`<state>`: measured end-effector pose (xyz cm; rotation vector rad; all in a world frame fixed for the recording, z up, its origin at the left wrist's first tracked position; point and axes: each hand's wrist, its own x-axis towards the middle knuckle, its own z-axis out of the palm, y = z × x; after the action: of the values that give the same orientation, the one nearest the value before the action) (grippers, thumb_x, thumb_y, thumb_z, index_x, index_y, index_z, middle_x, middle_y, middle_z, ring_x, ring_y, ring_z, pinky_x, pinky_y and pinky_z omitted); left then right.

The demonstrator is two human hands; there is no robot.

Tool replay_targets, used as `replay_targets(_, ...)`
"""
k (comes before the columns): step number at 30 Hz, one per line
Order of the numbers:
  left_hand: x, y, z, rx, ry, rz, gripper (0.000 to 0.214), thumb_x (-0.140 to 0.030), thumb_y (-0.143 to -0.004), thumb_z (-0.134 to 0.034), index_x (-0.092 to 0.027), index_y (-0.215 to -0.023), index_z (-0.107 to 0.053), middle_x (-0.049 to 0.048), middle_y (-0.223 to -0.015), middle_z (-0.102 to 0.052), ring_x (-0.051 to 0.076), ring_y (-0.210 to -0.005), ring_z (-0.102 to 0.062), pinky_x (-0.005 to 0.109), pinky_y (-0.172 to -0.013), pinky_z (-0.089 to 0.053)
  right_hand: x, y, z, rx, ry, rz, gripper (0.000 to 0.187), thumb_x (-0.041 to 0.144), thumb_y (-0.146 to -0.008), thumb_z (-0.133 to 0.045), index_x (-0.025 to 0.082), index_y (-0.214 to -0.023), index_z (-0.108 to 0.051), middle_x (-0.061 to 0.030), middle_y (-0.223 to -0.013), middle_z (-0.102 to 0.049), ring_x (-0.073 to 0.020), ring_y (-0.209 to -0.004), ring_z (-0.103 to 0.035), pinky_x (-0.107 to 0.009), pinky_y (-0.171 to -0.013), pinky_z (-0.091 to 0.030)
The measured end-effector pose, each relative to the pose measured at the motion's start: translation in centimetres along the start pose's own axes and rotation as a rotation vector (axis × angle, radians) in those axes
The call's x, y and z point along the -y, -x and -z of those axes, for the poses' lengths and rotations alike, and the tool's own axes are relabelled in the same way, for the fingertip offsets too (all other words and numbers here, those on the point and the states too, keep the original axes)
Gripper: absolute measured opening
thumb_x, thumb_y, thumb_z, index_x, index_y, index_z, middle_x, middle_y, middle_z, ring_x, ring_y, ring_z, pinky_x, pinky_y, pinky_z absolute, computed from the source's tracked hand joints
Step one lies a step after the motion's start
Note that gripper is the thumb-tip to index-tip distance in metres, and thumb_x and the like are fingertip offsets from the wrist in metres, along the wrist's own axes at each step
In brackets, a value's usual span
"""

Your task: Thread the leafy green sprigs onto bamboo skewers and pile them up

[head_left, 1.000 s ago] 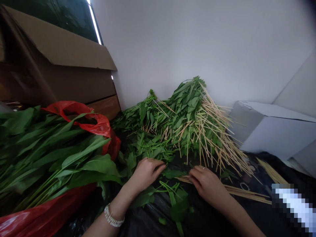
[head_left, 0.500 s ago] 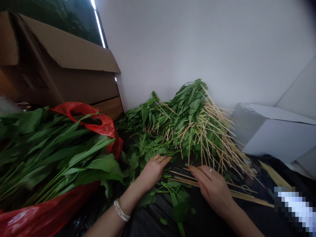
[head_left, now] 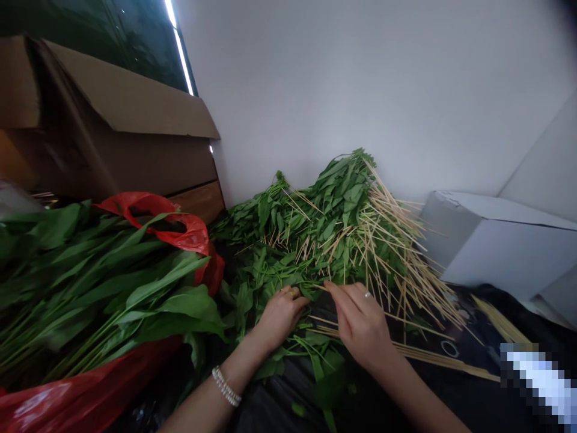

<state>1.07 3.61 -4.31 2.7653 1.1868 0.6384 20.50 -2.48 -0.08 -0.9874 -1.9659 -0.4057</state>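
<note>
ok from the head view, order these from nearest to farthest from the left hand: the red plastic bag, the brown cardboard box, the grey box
Measured from the left hand:
1. Red plastic bag, just to its left, holding long green leaves.
2. Grey box, off to the right, beyond the right hand.
3. Brown cardboard box, up at the back left.
The last two are fairly close in image distance.

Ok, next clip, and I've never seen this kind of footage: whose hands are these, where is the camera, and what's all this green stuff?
There is no machine here. The camera sits on a person's head, looking down at their own bare hands. The left hand, with a bead bracelet on its wrist, rests on loose green leaves. The right hand pinches a thin bamboo skewer. Behind them lies a heap of leaves already on skewers. More bare skewers lie on black plastic sheeting. On the left, a red bag holds long leafy stalks.
</note>
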Motion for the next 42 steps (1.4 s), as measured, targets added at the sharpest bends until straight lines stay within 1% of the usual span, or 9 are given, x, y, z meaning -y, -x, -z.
replay_targets(3,-0.2,0.0,0.5,-0.067,0.149,0.022,0.017,-0.017,-0.09,-0.055,-0.021,-0.099,-0.069,0.0074,-0.095,-0.061,0.023,-0.092,-0.055,0.034,-0.083,-0.045,-0.3,1.0,-0.8,0.053,0.116,0.091,0.046,0.004,-0.09,-0.039,0.011,-0.133,-0.052,-0.009,-0.085,-0.064,-0.0206,-0.077,-0.057,-0.037,-0.074,-0.049)
replay_targets(8,-0.5,0.2,3.1,-0.364,0.652,0.15,0.011,-0.025,-0.09,-0.057,-0.021,-0.093,-0.067,0.008,-0.109,-0.066,0.023,-0.105,-0.057,0.036,-0.097,-0.04,-0.8,2.0,-0.6,0.085,0.222,0.054,0.045,0.004,-0.09,-0.039,0.009,-0.133,-0.053,-0.007,-0.079,-0.062,-0.0189,-0.073,-0.055,-0.032,-0.065,-0.045)
replay_targets(13,0.3,0.7,6.2,-0.655,1.323,0.384,0.023,-0.039,-0.078,-0.073,-0.022,-0.09,-0.065,0.0011,-0.085,-0.069,0.016,-0.083,-0.062,0.024,-0.077,-0.047,-0.7,1.9,-0.4,0.091,0.247,-0.019,0.042,0.006,-0.09,-0.038,0.009,-0.127,-0.057,-0.0071,-0.076,-0.06,-0.0195,-0.074,-0.056,-0.031,-0.064,-0.044)
replay_targets(15,0.5,0.9,6.6,-0.695,1.489,0.462,0.03,-0.04,-0.069,-0.08,-0.022,-0.088,-0.066,-0.0019,-0.077,-0.067,0.012,-0.072,-0.061,0.02,-0.067,-0.046,-0.5,1.8,-0.5,0.101,0.244,-0.022,0.041,0.006,-0.089,-0.038,0.009,-0.125,-0.057,-0.0077,-0.077,-0.061,-0.0203,-0.076,-0.056,-0.031,-0.066,-0.045)
replay_targets(19,-0.3,0.8,6.0,-0.517,1.531,0.515,0.034,-0.04,-0.06,-0.086,-0.017,-0.082,-0.071,0.0002,-0.073,-0.07,0.01,-0.064,-0.059,0.019,-0.063,-0.045,-0.2,2.0,-0.9,0.081,0.26,-0.03,0.042,0.006,-0.09,-0.036,0.01,-0.129,-0.053,-0.0074,-0.077,-0.063,-0.0207,-0.075,-0.056,-0.033,-0.068,-0.045)
replay_targets(23,-1.3,0.6,4.9,-0.32,1.539,0.513,0.034,-0.037,-0.063,-0.085,-0.014,-0.085,-0.074,0.0046,-0.075,-0.073,0.012,-0.066,-0.061,0.021,-0.066,-0.046,-0.1,2.1,-1.0,0.014,0.219,-0.029,0.036,0.005,-0.091,-0.04,0.009,-0.124,-0.054,-0.0074,-0.079,-0.066,-0.0204,-0.074,-0.057,-0.032,-0.07,-0.045)
replay_targets(26,-1.3,0.6,4.2,-0.282,1.571,0.536,0.03,-0.035,-0.065,-0.084,-0.015,-0.085,-0.074,0.0051,-0.078,-0.074,0.011,-0.066,-0.061,0.02,-0.067,-0.046,0.2,2.0,-0.8,0.002,0.19,0.028,0.034,0.003,-0.09,-0.044,0.011,-0.12,-0.057,-0.0069,-0.078,-0.066,-0.0201,-0.075,-0.057,-0.032,-0.07,-0.043)
replay_targets(30,-1.3,0.6,3.6,-0.236,1.578,0.519,0.026,-0.033,-0.068,-0.083,-0.015,-0.086,-0.076,0.0054,-0.079,-0.075,0.01,-0.068,-0.062,0.019,-0.069,-0.047,1.0,1.8,-0.6,-0.013,0.187,0.11,0.036,0.001,-0.09,-0.045,0.011,-0.122,-0.058,-0.0045,-0.073,-0.064,-0.0162,-0.065,-0.054,-0.03,-0.06,-0.037)
replay_targets(42,-1.2,0.8,3.0,-0.169,1.549,0.485,0.025,-0.033,-0.074,-0.079,-0.014,-0.09,-0.076,0.0057,-0.079,-0.075,0.011,-0.07,-0.064,0.019,-0.072,-0.048,1.0,2.2,-1.0,0.008,0.212,0.079,0.035,0.001,-0.089,-0.046,0.01,-0.118,-0.064,-0.0029,-0.071,-0.061,-0.0143,-0.061,-0.05,-0.029,-0.058,-0.031)
